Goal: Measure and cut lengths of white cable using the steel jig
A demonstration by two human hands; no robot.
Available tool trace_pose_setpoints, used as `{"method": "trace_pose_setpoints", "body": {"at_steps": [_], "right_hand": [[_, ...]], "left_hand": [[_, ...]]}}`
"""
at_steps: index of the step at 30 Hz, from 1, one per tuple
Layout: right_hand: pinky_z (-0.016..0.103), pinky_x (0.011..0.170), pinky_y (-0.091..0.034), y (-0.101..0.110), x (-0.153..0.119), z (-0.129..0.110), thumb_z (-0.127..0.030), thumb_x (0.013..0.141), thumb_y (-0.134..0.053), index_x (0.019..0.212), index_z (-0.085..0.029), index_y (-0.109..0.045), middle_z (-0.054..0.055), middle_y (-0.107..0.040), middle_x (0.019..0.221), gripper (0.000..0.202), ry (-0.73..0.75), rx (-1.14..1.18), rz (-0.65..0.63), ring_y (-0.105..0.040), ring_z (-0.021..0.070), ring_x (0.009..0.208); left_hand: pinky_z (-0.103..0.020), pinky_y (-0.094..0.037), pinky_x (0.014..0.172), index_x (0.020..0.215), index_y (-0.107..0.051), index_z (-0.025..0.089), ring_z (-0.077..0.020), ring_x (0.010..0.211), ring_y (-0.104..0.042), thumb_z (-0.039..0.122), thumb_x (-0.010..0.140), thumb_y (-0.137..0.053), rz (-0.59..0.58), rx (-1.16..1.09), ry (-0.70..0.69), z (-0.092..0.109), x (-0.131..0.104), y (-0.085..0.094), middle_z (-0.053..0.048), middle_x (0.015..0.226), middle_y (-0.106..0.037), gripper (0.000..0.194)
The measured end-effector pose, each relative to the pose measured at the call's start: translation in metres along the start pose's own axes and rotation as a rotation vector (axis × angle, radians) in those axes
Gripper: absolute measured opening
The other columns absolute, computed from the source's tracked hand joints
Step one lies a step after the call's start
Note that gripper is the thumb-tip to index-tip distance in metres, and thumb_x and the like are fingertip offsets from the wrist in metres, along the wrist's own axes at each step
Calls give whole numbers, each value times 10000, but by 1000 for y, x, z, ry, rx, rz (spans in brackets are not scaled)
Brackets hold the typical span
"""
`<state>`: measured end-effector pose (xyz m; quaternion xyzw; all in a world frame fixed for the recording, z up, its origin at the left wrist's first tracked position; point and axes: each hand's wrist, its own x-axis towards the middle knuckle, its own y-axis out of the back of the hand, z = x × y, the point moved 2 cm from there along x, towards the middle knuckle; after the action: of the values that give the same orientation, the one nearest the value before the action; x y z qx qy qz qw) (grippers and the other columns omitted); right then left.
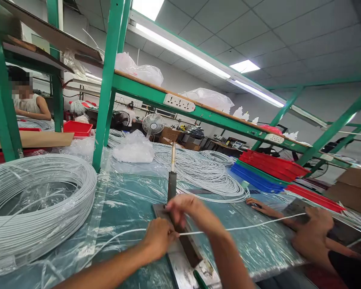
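My left hand [159, 237] is closed round a thin white cable [195, 233] at the near side of a metal fixture. To its left the cable bends down towards the table's front; to its right it passes under my right forearm to a co-worker's hand. Blurred by motion, my right hand [185, 208] is just above the fixture, and whether its fingers hold anything I cannot tell. The fixture has a metal base plate [180, 277], a long brown bar [192, 253] and an upright dark post [171, 184]. A green handle [200, 279] lies at its near end.
A big coil of white cable [81, 192] wrapped in plastic lies at left; loose coils [210, 180] spread behind the fixture. Stacked red trays [270, 165] and blue trays [255, 178] stand at right. A co-worker's hand [314, 224] grips the cable. A green post [106, 92] rises at left.
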<state>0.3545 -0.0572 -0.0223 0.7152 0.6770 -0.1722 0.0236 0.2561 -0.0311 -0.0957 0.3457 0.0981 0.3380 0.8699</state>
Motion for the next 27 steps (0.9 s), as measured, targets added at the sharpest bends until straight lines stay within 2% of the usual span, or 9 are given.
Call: {"method": "trace_pose_setpoints", "body": {"at_steps": [2, 3, 5, 9, 13, 17, 21, 24, 27], "right_hand": [[134, 370, -337, 43, 27, -51, -313, 816, -554, 889, -146, -648, -38, -600, 590, 206, 339, -197, 330, -414, 32, 387], [138, 368, -332, 62, 45, -71, -313, 837, -519, 951, -165, -624, -29, -615, 667, 214, 411, -246, 452, -394, 27, 386], [161, 374, -343, 89, 84, -93, -300, 868, -471, 1037, -157, -562, 8, -624, 814, 239, 354, -264, 553, -378, 25, 389], [190, 400, -363, 109, 145, -100, -387, 895, -431, 1060, -129, -503, 10, -579, 778, 315, 228, -303, 570, -387, 40, 412], [192, 387, -345, 107, 168, -96, -531, 897, -312, 1003, -129, -517, -17, -530, 669, 463, 168, -274, 497, -359, 43, 391], [177, 351, -312, 108, 156, -103, -565, 890, -249, 963, -146, -528, -20, -515, 621, 509, 178, -217, 485, -337, 42, 350], [180, 390, -410, 108, 109, -112, -578, 881, -189, 914, -162, -543, 49, -614, 723, 546, 225, -147, 456, -518, 82, 443], [227, 518, -521, 106, 57, -112, -572, 882, -162, 915, -162, -555, 111, -662, 902, 569, 249, -96, 420, -646, 150, 667], [244, 553, -556, 107, 6, -102, -513, 898, -242, 830, -146, -564, 144, -661, 1009, 492, 204, -35, 400, -669, 175, 729]], "left_hand": [[-352, -442, 777, 955, -689, 213, -288, 915, -621, 247, 852, -499, -13, 60, -43, -1, -1, -5, -90, 923, -693, 220], [-381, -450, 787, 994, -674, 217, -304, 926, -618, 228, 862, -471, -36, 109, -67, -1, -1, -8, -102, 943, -687, 242], [-433, -462, 784, 1010, -659, 186, -338, 929, -613, 159, 862, -421, -107, 207, -91, -1, -1, -14, -143, 946, -676, 282], [-434, -462, 792, 977, -640, 79, -355, 950, -596, -3, 766, -413, -169, 225, -51, -4, 7, -24, -205, 981, -644, 321], [-286, -442, 730, 902, -658, 127, -238, 903, -608, 24, 770, -449, -111, -18, 25, -14, 17, -32, -111, 944, -666, 268], [-230, -356, 563, 830, -664, 125, -183, 748, -597, 141, 756, -566, -91, -217, 108, -22, 24, -39, -62, 796, -672, 124], [-243, -330, 567, 827, -679, 186, -185, 745, -584, 344, 746, -639, 30, -206, 97, -18, 28, -38, -26, 774, -663, 182], [-255, -360, 639, 852, -691, 254, -187, 794, -599, 299, 817, -562, 42, -81, 25, -12, 30, -33, -7, 804, -675, 141], [-276, -373, 672, 876, -670, 190, -224, 844, -606, 167, 844, -484, 1, 16, -2, -10, 34, -31, -70, 864, -674, 190]]}}
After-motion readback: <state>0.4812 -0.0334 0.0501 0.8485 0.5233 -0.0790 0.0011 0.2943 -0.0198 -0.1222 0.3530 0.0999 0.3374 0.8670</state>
